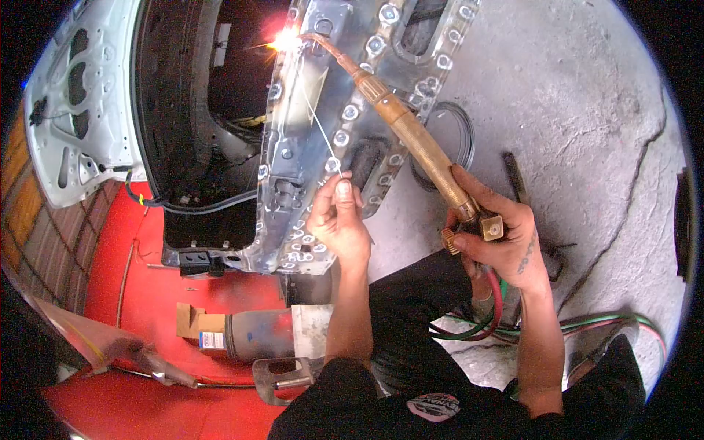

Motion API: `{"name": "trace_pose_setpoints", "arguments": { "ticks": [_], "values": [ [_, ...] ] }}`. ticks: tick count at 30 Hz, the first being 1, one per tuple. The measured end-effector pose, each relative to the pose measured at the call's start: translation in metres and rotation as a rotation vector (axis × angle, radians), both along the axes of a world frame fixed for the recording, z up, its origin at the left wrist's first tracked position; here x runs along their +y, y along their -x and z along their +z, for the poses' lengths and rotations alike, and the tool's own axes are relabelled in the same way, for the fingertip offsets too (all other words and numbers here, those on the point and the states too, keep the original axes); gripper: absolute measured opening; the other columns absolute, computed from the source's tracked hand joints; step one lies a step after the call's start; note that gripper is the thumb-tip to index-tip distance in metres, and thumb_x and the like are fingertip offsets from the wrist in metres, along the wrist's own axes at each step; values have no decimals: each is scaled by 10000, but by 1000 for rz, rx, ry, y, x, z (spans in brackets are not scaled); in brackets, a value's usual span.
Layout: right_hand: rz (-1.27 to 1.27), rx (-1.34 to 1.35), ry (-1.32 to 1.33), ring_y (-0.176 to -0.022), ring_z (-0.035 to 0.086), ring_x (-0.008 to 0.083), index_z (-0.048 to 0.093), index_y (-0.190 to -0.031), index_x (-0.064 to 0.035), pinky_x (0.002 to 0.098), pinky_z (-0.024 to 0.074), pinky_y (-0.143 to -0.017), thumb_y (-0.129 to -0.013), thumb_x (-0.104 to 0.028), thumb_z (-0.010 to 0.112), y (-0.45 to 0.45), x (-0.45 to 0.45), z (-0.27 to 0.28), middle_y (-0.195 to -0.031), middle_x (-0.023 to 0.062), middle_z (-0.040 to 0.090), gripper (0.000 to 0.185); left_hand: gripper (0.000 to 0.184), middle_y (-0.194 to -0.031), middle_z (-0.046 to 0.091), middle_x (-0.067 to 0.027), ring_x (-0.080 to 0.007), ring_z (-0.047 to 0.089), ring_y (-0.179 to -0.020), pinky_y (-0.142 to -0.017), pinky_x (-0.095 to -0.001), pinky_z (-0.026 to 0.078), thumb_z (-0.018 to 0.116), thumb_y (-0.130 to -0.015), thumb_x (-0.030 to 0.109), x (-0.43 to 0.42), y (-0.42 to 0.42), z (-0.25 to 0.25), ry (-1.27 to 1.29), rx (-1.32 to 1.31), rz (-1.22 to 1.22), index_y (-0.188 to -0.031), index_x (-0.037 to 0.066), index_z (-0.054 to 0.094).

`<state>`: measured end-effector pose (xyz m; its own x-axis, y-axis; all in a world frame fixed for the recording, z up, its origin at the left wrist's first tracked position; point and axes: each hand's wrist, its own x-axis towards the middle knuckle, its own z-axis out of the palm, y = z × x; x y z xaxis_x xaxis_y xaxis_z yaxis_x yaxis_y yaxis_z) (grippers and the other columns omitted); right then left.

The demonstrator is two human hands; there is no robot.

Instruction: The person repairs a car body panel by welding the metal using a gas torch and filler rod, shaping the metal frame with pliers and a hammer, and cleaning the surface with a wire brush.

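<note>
My right hand (506,235) is wrapped round the valve end of a brass gas welding torch (422,139). The torch slants up and left, and a bright flame (284,42) burns at its curved tip against the upper edge of a bare metal car body panel (293,154). Between the thumb and fingers of my left hand (341,224), a thin filler rod (320,130) is pinched. It runs up across the panel towards the flame; glare hides its far end. Rows of round weld spots mark the panel, which has oval cutouts.
Red and green hoses (495,312) trail right across the cracked concrete floor (572,147). A wire coil (463,136) lies behind the torch. On the red surface (213,403) are a grey cylinder (257,336) and a metal clamp (275,378). A white car panel (103,81) stands left.
</note>
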<state>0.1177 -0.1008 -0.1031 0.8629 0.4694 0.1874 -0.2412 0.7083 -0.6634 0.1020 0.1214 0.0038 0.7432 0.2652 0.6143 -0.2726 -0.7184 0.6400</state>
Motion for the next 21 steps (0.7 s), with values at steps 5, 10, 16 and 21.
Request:
{"name": "trace_pose_setpoints", "arguments": {
  "ticks": [5, 10, 16, 21],
  "values": [
    [-4, -12, -11, -749, 634, 104, 457, -1492, 5, 233, 525, -563, -800, 88, 721, 0, 0, 0, -973, 78, 683, 745, 151, -677, 559, 14, -31, 434, -578, -509, -194, 293, 633, -1004, 104, 1, -1, 0, -16, -8, -12, -1109, 15, 695],
    [14, 7, -34, -705, 627, 106, 458, -1494, -3, 235, 519, -527, -809, 90, 712, 1, 3, -4, -958, 78, 680, 736, 154, -676, 556, 14, -34, 434, -576, -509, -196, 294, 629, -1006, 99, 0, -2, 1, -24, -11, -21, -1115, 12, 694],
    [3, -12, -24, -713, 624, 102, 452, -1495, 1, 235, 519, -529, -820, 81, 708, 0, 2, -3, -958, 72, 678, 727, 157, -678, 559, 14, -35, 436, -574, -510, -192, 295, 631, -1004, 99, -1, -2, 1, -5, -1, -9, -1122, 14, 692],
    [46, 21, -22, -771, 627, 98, 453, -1496, 2, 234, 530, -604, -820, 73, 713, -1, -2, 1, -968, 61, 679, 728, 157, -676, 563, 14, -36, 436, -569, -508, -191, 297, 638, -1001, 101, 0, -2, 2, -20, -2, 10, -1117, 11, 696]
  ]
}}
